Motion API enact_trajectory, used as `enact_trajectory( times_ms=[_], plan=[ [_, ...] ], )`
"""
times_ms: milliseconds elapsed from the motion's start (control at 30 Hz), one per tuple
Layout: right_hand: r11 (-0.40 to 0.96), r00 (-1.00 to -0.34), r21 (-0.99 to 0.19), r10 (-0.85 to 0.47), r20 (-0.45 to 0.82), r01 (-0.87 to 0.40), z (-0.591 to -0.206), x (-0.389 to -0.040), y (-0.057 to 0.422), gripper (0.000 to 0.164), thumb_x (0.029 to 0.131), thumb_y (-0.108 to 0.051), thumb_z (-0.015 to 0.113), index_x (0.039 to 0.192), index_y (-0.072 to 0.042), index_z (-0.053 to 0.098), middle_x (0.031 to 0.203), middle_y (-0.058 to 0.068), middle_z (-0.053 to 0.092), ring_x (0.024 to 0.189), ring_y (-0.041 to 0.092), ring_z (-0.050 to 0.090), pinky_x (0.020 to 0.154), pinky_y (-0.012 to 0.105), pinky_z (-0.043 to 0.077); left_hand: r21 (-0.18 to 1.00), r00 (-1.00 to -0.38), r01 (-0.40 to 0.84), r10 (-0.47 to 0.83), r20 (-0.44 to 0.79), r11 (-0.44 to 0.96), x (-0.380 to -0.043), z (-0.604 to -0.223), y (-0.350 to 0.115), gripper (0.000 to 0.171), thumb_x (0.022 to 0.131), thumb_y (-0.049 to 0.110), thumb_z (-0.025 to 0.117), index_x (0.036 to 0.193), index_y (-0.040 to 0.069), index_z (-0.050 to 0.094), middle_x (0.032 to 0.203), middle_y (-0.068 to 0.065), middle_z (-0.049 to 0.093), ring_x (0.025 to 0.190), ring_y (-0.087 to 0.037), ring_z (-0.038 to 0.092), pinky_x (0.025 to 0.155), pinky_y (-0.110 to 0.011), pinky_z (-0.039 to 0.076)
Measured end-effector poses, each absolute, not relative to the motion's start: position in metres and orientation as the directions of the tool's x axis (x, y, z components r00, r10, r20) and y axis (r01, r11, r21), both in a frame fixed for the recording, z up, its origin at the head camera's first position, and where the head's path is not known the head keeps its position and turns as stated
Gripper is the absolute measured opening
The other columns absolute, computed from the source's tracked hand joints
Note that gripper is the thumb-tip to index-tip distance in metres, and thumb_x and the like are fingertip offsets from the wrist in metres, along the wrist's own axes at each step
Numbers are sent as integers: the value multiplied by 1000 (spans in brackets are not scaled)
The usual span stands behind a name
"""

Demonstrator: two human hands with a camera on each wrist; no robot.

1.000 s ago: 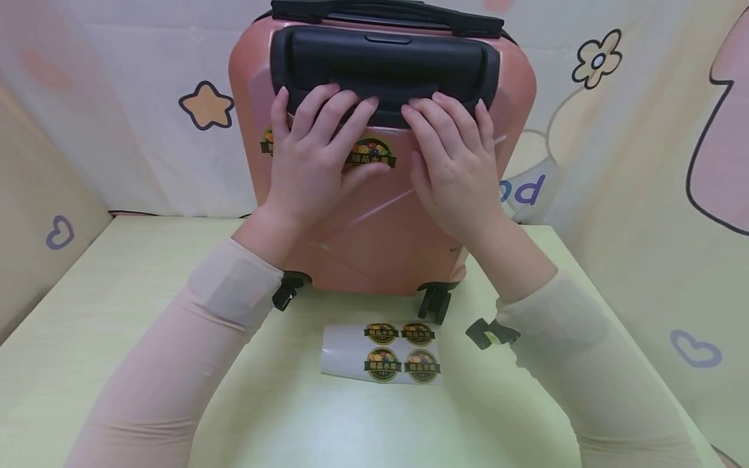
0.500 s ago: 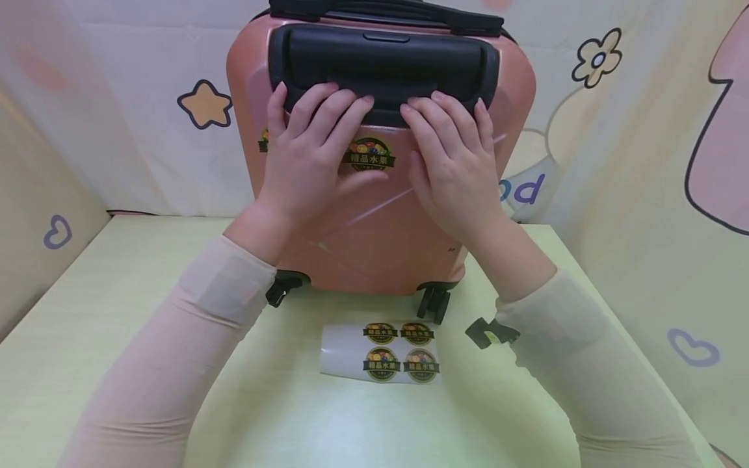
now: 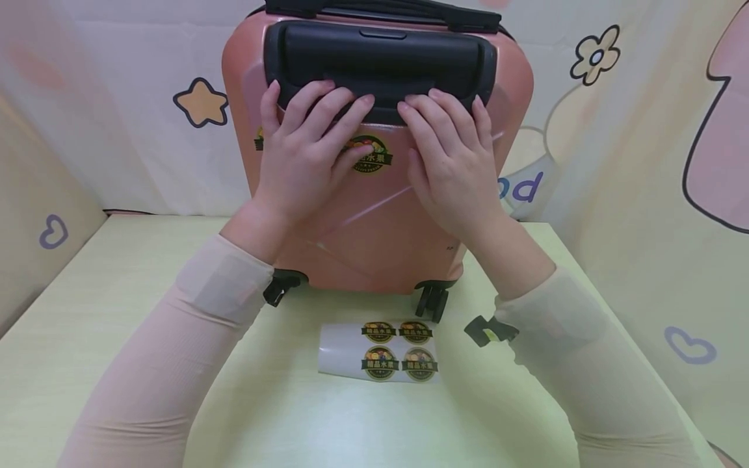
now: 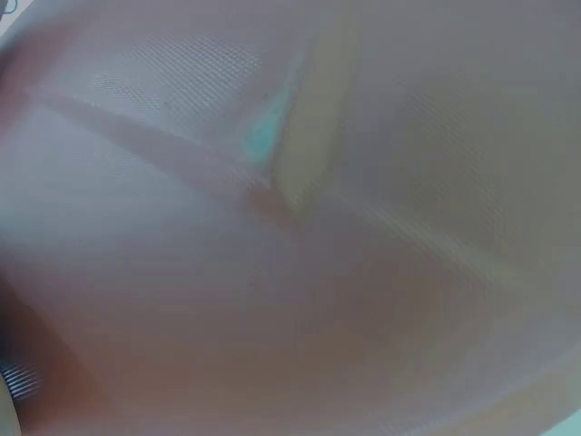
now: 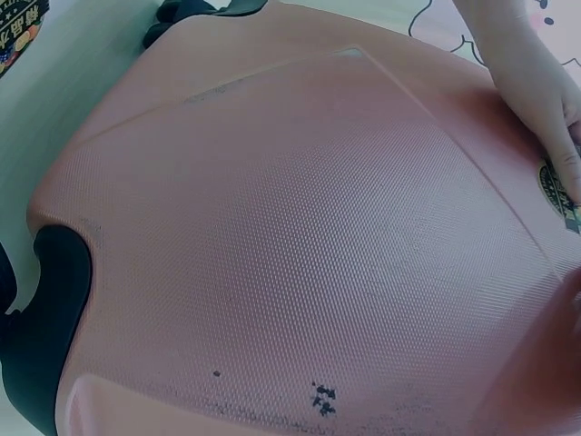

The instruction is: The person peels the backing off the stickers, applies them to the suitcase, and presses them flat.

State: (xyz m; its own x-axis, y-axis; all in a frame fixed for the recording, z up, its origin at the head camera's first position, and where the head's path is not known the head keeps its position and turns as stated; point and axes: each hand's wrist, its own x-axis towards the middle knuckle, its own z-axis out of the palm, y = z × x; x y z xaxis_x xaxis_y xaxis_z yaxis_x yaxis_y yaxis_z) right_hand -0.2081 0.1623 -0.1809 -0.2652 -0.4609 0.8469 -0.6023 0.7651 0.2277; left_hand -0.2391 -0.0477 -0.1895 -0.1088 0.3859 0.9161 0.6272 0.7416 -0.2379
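Touching the suitcase [image 3: 368,234], both hands [image 3: 298,162] [image 3: 455,166] perhaps press.

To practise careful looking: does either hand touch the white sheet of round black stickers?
No: the left hand and right hand touch the pink hard-shell suitcase, and the sheet lies apart on the pale green table.

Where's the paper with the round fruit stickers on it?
In the head view, the sticker sheet lies low in the middle, on the table in front of the pink suitcase, its far right corner close to the suitcase's right-hand black wheel.
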Motion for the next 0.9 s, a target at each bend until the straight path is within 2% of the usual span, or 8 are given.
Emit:
enact_trajectory(
  times_ms=[200,333,400,533,600,800,900],
  plan=[
    [761,-249,253,-476,844,-597,-180,-209,163,41,94,-18,49,132,-5,49,134,12,49,130,27,33,111,47,9,-211,-78,641,336,939,738,-237,-185,-46,30,96,28,51,122,20,64,116,-3,63,116,-23,46,108,-48,12],
    [760,-246,263,-483,841,-595,-181,-209,164,41,94,-18,49,133,-5,48,134,13,48,130,27,33,111,47,9,-209,-72,649,332,940,731,-237,-183,-47,28,96,24,50,120,19,65,114,-2,64,114,-22,48,108,-47,13],
    [760,-246,263,-483,840,-594,-181,-209,164,41,94,-19,49,133,-5,48,134,13,48,130,27,33,111,47,9,-225,-95,648,370,924,728,-238,-183,-49,34,94,33,53,124,18,62,118,-3,62,117,-22,46,108,-47,11],
    [762,-249,264,-484,839,-592,-181,-209,165,41,94,-19,49,133,-5,48,134,13,48,130,27,33,111,47,9,-266,-139,636,447,883,724,-239,-187,-54,62,84,54,58,132,16,53,127,-6,54,124,-24,39,108,-50,7],
    [762,-249,264,-485,838,-592,-181,-209,165,41,94,-19,49,133,-5,48,134,13,48,130,27,33,111,47,9,-277,-145,631,461,875,724,-239,-188,-54,65,83,57,58,133,16,51,129,-7,53,125,-24,37,108,-51,6],
    [758,-247,264,-486,838,-597,-181,-210,164,41,94,-19,49,133,-5,48,134,12,48,131,27,33,111,47,9,-252,-111,639,411,905,727,-238,-185,-52,37,95,33,51,129,19,58,123,-5,58,120,-24,42,108,-50,9],
    [757,-246,264,-486,839,-597,-181,-210,164,41,94,-19,49,133,-6,48,134,12,48,131,27,32,111,47,8,-245,-96,632,387,917,735,-237,-183,-52,31,98,23,47,126,21,61,119,-3,61,118,-22,45,108,-49,11]
  ],
)
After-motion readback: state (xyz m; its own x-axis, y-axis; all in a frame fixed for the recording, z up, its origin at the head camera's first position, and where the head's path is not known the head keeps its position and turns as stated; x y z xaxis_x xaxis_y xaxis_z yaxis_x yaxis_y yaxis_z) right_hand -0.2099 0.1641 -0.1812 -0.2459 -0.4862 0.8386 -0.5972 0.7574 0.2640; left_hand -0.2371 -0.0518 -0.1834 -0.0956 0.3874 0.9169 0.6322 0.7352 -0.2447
